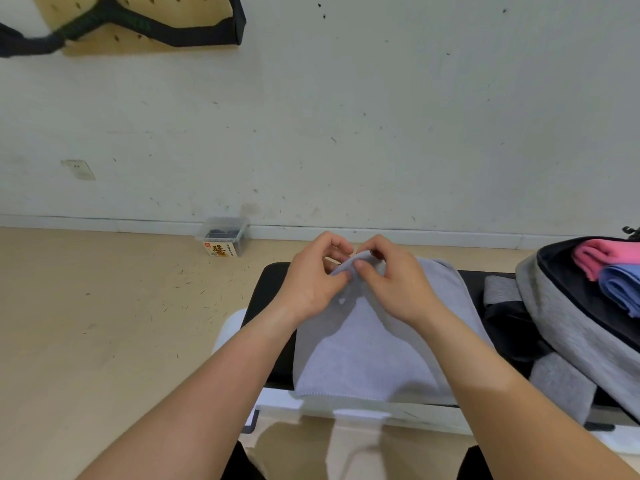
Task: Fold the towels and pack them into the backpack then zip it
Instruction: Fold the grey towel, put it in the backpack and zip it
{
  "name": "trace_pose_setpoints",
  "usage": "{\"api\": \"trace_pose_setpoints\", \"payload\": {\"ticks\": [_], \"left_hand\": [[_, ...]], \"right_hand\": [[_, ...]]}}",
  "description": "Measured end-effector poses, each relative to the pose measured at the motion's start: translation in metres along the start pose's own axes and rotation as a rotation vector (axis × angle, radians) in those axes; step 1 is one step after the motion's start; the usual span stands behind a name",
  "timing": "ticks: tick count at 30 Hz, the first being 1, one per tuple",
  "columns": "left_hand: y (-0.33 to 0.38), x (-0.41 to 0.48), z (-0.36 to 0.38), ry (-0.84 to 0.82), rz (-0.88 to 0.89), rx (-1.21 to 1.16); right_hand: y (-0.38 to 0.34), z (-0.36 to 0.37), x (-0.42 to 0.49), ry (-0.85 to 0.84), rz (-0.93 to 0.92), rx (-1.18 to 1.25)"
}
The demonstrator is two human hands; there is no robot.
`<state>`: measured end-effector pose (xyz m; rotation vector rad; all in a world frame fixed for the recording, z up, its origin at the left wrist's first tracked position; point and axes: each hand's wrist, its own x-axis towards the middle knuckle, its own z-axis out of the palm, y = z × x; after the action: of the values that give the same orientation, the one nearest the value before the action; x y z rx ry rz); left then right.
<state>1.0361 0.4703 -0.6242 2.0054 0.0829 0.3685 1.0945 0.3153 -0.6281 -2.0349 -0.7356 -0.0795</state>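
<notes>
A pale grey towel [374,351] lies on the black table top [263,299] in front of me, its far edge lifted. My left hand [311,278] and my right hand [391,282] both pinch that raised far edge, close together, thumbs toward me. To the right lies a grey backpack [568,327], its main compartment unzipped. Inside it sit a folded pink towel [602,254] and a folded blue towel [623,285]. The backpack's straps [502,289] trail over the table beside the grey towel.
A small clear plastic box with a yellow label [223,237] stands on the wooden floor by the white wall. A pegboard with black straps [138,22] hangs on the wall at upper left. The table's white front edge [360,410] is near my legs.
</notes>
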Motion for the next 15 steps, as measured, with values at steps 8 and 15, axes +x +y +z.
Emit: {"api": "trace_pose_setpoints", "payload": {"ticks": [8, 15], "left_hand": [[-0.015, -0.013, -0.022, -0.170, -0.126, 0.357], [-0.009, -0.026, -0.045, -0.329, -0.255, 0.325]], "right_hand": [[-0.017, -0.029, -0.003, 0.136, -0.012, 0.095], [-0.040, -0.083, 0.035, 0.296, 0.005, -0.017]]}}
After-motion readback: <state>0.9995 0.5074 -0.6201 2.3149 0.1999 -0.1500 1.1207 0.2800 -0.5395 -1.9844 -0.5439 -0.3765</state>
